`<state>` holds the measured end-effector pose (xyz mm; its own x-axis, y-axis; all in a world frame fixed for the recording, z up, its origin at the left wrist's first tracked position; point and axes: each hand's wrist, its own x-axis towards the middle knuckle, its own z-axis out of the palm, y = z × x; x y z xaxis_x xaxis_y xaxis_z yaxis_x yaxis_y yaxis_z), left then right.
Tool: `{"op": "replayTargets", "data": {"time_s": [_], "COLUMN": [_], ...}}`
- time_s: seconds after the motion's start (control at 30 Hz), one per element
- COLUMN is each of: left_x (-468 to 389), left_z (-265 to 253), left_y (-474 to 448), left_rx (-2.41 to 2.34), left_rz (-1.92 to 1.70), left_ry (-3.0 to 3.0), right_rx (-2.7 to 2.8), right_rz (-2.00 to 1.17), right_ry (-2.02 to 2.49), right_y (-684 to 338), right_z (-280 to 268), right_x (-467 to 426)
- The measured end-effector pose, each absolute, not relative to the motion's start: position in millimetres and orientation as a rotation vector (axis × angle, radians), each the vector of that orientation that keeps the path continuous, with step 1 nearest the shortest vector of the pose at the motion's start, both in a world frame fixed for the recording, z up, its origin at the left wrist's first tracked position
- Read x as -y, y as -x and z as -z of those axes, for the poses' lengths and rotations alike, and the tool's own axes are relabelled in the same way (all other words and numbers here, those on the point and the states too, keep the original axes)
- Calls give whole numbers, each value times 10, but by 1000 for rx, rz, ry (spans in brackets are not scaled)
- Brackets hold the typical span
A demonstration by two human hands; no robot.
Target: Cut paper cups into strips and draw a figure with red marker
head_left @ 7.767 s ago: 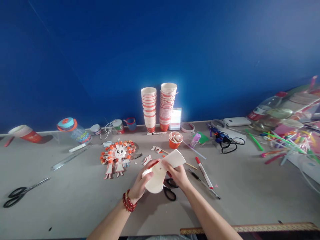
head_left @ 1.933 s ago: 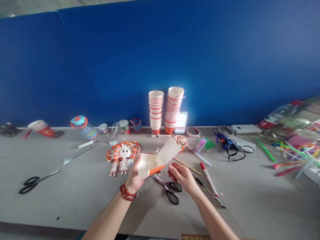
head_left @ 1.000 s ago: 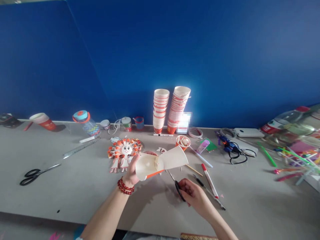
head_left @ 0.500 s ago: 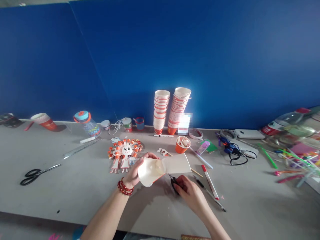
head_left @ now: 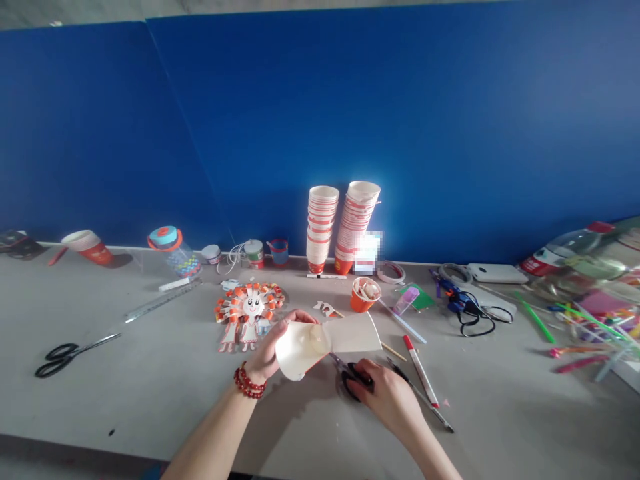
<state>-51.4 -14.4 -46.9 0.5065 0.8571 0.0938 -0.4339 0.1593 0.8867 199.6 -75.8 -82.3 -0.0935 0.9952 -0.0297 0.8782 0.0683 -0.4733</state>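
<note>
A cut-open paper cup [head_left: 303,350], cream inside with a strip of orange outside, is held up by my left hand [head_left: 270,353]. Its wall spreads out as a flap toward the right. My right hand [head_left: 383,390] has its fingers through the black handles of a pair of scissors [head_left: 353,380]. The blades point up and left, by the lower edge of the cup's flap; whether they touch it I cannot tell. Left of the cup lie paper figures [head_left: 250,307] with curled orange and white strips around a drawn face.
Two stacks of paper cups [head_left: 323,230] stand by the blue wall. An orange cup of scraps [head_left: 366,297] sits beyond the flap. Right of my right hand lie a red marker [head_left: 421,373] and a pen [head_left: 440,417]. Other scissors [head_left: 67,353] lie far left; bottles [head_left: 565,250] stand right.
My right hand and the scissors have shifted slightly; the scissor handles now look spread wider apart. The left hand still holds the cut cup. The whole view has tilted up a little.
</note>
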Motion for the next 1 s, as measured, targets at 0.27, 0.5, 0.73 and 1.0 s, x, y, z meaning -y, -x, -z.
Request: {"op": "replayTargets", "data": {"time_s": [0.27,0.5,0.73,1.0], "left_x": [141,157,185,185], "left_z": [466,433,378,309], "left_y": [461,443,415,396], "left_rx": [-514,-520,-534,-516], "left_rz": [-921,-897,-886,-873], "left_ry": [-998,-1018,-1006,-957], "right_rx": [2168,2267,2224,1897], "right_rz": [-372,-116,-170,-596], "right_ry": [1912,1960,1957,1869], "right_y": [-2020,-2018,-1995,-2183], "right_z": [785,873,877,959], "right_x": [764,761,757,670]}}
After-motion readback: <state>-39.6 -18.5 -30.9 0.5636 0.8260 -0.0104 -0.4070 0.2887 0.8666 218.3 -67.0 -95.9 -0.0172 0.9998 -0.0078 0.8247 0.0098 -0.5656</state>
